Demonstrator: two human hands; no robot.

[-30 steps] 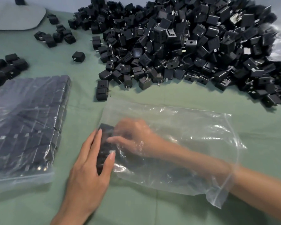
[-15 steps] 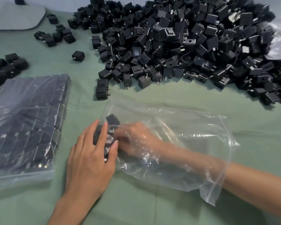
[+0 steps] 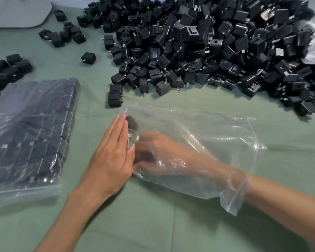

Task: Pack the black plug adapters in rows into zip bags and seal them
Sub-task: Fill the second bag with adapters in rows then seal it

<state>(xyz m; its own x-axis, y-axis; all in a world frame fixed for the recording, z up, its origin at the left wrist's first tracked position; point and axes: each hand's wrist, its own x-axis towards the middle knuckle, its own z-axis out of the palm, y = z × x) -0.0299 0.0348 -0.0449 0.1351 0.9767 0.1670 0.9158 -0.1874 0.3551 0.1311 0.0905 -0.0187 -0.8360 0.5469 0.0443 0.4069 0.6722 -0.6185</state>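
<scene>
adapter pile point(image 3: 207, 51): behind, on the table point(image 3: 153, 224).
filled bag point(image 3: 29, 133): left.
open bag point(image 3: 216, 142): centre, before the pile.
right grip point(image 3: 160, 153): inside open bag.
left grip point(image 3: 109, 160): outside, at its left end.

Creased green cloth point(image 3: 153, 224) covers the surface; grey pad point(image 3: 16, 13) lies top left.

Glossy clear plastic zip bag point(image 3: 216, 135), matt green cloth point(image 3: 153, 224), matt black adapters point(image 3: 198, 42).

Noted black on heaped plug adapters point(image 3: 207, 51). Recorded clear, colourless film on open zip bag point(image 3: 198, 131); same on filled bag point(image 3: 25, 135). Logged plain sage green on table cover point(image 3: 171, 226), pale grey on pad point(image 3: 16, 13).
</scene>
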